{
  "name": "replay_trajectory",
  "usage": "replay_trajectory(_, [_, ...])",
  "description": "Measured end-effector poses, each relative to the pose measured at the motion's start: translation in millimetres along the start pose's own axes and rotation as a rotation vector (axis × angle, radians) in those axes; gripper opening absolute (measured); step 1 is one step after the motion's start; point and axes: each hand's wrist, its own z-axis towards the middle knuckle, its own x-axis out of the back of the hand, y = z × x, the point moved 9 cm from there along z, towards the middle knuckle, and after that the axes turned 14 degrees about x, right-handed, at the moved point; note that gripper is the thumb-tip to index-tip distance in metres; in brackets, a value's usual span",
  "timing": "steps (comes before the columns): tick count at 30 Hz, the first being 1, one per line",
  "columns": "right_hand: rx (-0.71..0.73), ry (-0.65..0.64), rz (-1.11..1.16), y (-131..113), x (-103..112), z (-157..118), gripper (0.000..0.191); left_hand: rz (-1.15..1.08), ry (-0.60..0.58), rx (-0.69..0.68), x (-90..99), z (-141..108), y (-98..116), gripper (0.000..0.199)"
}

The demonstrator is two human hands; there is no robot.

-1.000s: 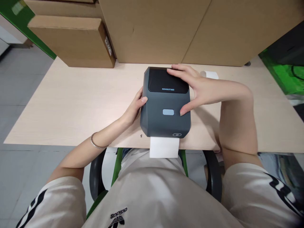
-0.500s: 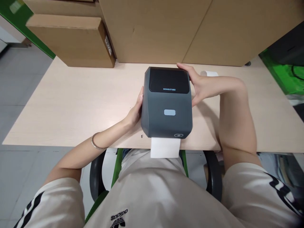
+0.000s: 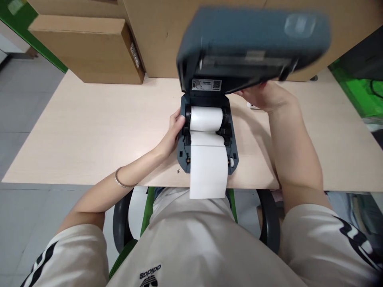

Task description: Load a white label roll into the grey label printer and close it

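Note:
A dark grey label printer stands near the table's front edge with its lid swung up and back, blurred by motion. Inside the body lies a white label roll. From it a paper strip runs forward over the front and past the table edge. My left hand grips the left side of the printer body, thumb on its rim. My right hand is closed on the lower right part of the raised lid; its fingertips are partly hidden by the lid.
Large cardboard boxes stand along the back of the light wooden table. A smaller flat carton sits at the back left. Partly behind my right hand is a small white object. Chair armrests flank my body below the table.
The printer's lid has swung up and back, uncovering the label roll and strip. My right hand has moved with it; my left hand stays at the printer's left side.

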Motion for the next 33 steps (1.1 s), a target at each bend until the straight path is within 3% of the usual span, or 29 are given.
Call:
replay_trajectory(5, [-0.053, 0.152, 0.16, 14, -12, 11, 0.093, 0.17, -0.006, 0.01, 10.9, 5, -8, 0.087])
replay_trajectory(10, [-0.205, 0.196, -0.029, 23, -12, 6, 0.074, 0.274, 0.009, -0.064, 9.6, 3, 2, 0.083])
replay_trajectory(12, [-0.231, 0.319, -0.281, 8, 7, -4, 0.058, 0.305, 0.026, -0.078, 8.6, 1, 5, 0.083])
replay_trajectory(15, [-0.102, 0.447, -0.687, -42, 23, -18, 0.035, 0.322, 0.061, -0.091, 10.5, 0, 8, 0.084])
replay_trajectory(16, [-0.04, 0.381, -0.751, -55, 16, -19, 0.032, 0.326, 0.068, -0.095, 11.4, 0, 8, 0.083])
replay_trajectory(19, [0.105, -0.045, -0.822, -64, -34, -14, 0.031, 0.339, 0.071, -0.114, 14.0, 2, 7, 0.081])
replay_trajectory(21, [0.17, -0.291, -0.91, -55, -67, -15, 0.048, 0.344, 0.068, -0.121, 15.1, 3, 6, 0.08])
replay_trajectory(23, [0.206, -0.408, -1.018, -42, -87, -15, 0.064, 0.349, 0.074, -0.118, 16.1, 4, 6, 0.08])
replay_trajectory(28, [0.27, -0.402, -1.082, -37, -102, -11, 0.062, 0.357, 0.086, -0.115, 15.1, 2, 7, 0.08])
replay_trajectory(33, [0.3, -0.225, -1.029, -84, -74, -18, 0.065, 0.319, 0.072, -0.136, 14.5, 3, 7, 0.076])
